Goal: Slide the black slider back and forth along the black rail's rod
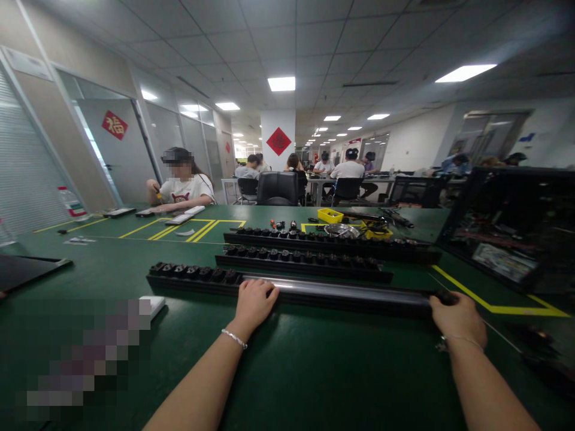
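Note:
A long black power strip (pixel 350 293) lies crosswise on the green table in front of me. Round sockets (pixel 193 273) line its left part, while a smooth, shiny black surface covers the stretch between my hands. My left hand (pixel 255 303) grips the strip near its middle, fingers over the top where the sockets end. At the far right end, my right hand (pixel 460 318) is closed around the strip; its fingertips are partly hidden. Just behind lie a shorter socket strip (pixel 299 258) and a longer black strip (pixel 323 240) with parts in it.
Behind the strips stand a yellow bin (pixel 330 215) and a metal dish (pixel 341 230). A large black open case (pixel 507 227) rises at right. A blurred-out item lies front left, near a black panel (pixel 31 269). Another person (pixel 188 185) works across the table at left.

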The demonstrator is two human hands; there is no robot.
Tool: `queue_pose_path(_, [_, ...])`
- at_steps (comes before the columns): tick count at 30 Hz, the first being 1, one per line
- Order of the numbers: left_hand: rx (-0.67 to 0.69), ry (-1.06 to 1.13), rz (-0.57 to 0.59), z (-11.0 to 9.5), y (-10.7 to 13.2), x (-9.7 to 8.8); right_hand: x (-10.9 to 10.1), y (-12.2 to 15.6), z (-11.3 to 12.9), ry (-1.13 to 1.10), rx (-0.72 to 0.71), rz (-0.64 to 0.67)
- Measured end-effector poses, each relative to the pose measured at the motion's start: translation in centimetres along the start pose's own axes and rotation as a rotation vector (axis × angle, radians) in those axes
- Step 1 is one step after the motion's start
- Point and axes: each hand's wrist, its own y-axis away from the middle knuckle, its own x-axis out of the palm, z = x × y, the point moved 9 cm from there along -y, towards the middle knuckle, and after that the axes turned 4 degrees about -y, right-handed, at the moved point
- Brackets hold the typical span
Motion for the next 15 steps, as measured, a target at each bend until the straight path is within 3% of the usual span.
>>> queue_pose_path(15, [0.008, 0.006, -0.024, 0.0, 0.0, 0.0, 0.5, -1.0, -1.0, 0.055, 0.063, 0.11])
